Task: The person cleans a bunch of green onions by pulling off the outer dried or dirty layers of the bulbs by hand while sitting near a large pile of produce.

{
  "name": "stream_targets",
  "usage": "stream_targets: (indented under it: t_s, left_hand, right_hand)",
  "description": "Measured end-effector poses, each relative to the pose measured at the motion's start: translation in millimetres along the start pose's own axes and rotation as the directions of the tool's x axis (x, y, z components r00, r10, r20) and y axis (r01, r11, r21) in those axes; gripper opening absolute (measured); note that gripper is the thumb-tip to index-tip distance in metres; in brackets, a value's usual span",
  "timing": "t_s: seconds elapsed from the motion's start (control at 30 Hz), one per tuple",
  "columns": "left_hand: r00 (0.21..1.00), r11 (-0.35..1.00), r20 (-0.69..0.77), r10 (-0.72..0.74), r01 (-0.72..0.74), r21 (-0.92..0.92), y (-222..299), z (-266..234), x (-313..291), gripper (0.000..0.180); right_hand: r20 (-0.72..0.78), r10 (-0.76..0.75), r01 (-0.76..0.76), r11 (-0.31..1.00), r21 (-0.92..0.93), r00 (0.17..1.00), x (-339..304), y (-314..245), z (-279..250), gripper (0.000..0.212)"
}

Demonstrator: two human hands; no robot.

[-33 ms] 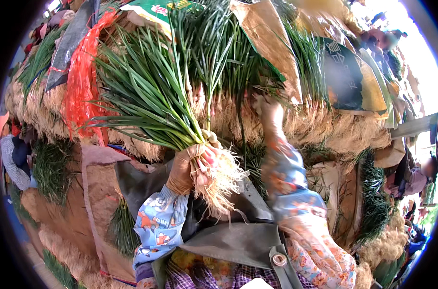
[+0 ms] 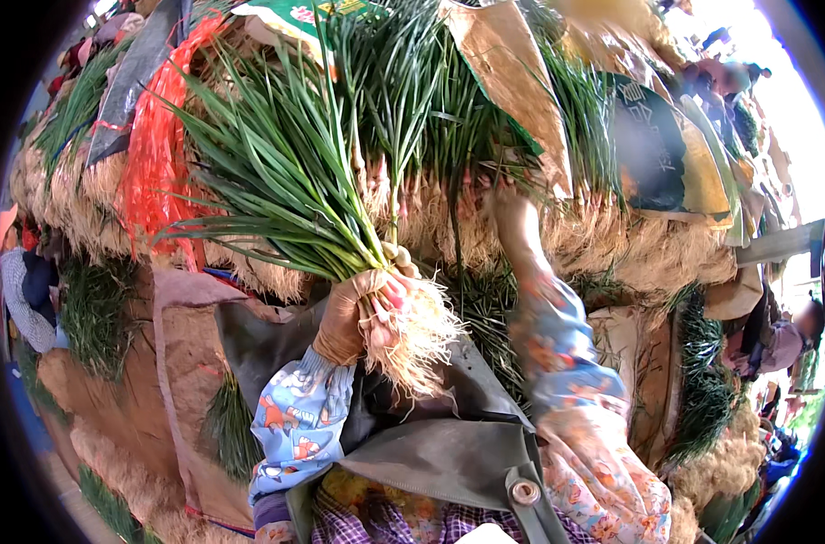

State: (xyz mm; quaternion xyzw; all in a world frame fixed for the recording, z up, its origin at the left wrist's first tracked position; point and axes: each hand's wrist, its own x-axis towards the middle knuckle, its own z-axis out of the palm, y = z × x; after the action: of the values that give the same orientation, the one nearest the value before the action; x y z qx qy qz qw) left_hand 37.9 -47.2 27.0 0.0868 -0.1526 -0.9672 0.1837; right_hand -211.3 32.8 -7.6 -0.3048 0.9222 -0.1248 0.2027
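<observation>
My left hand [image 2: 347, 317] is closed around a bunch of green garlic [image 2: 290, 195]. Its long green leaves fan out to the upper left, and the pinkish bulbs and pale stringy roots [image 2: 412, 340] hang out on the right of my fist. Ahead and to the right, my right hand [image 2: 516, 213] reaches into a long row of the same plants [image 2: 431, 118], at the level of their bulbs. Stems and leaves hide its fingers, so whether it grips anything cannot be seen. The right sleeve is blurred.
Red plastic netting [image 2: 159, 154] drapes over the pile at left. A brown sack flap [image 2: 512, 68] lies over the row, with a dark printed sack [image 2: 648, 145] farther right. A dark apron [image 2: 440, 462] covers my lap. Other people [image 2: 32, 295] are at the far left and right.
My right hand and forearm have shifted slightly to the right and toward me. The bunch in my left hand stays nearly in place.
</observation>
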Motion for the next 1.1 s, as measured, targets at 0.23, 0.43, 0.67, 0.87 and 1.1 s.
stream_targets:
  t_s: [0.23,0.43,0.67,0.87,1.1]
  left_hand:
    - [0.993,0.993,-0.113,-0.016,0.029,0.113,3.1,-2.5,-3.5,0.030]
    - [0.945,0.911,-0.313,-0.098,0.212,0.354,0.5,-6.5,-5.3,0.031]
    - [0.985,0.990,0.123,0.119,-0.128,0.067,12.9,23.1,-21.2,0.041]
    - [0.991,0.976,-0.051,0.125,-0.113,0.184,15.0,5.6,-8.7,0.044]
    - [0.966,0.901,-0.258,-0.006,0.118,0.419,4.1,-18.3,-1.4,0.028]
  right_hand:
    - [0.036,-0.433,0.355,0.783,0.511,0.901,-69.9,-50.1,-8.8,0.027]
    - [-0.238,-0.643,0.666,0.746,0.020,0.728,-67.7,-88.8,10.7,0.018]
    - [-0.026,-0.333,0.320,0.878,0.355,0.942,-29.9,7.0,44.9,0.010]
    - [0.214,-0.531,0.188,0.602,0.776,0.820,-67.0,-56.9,-19.9,0.030]
    - [-0.018,-0.640,0.640,0.764,0.081,0.768,-64.6,-105.0,-12.4,0.026]
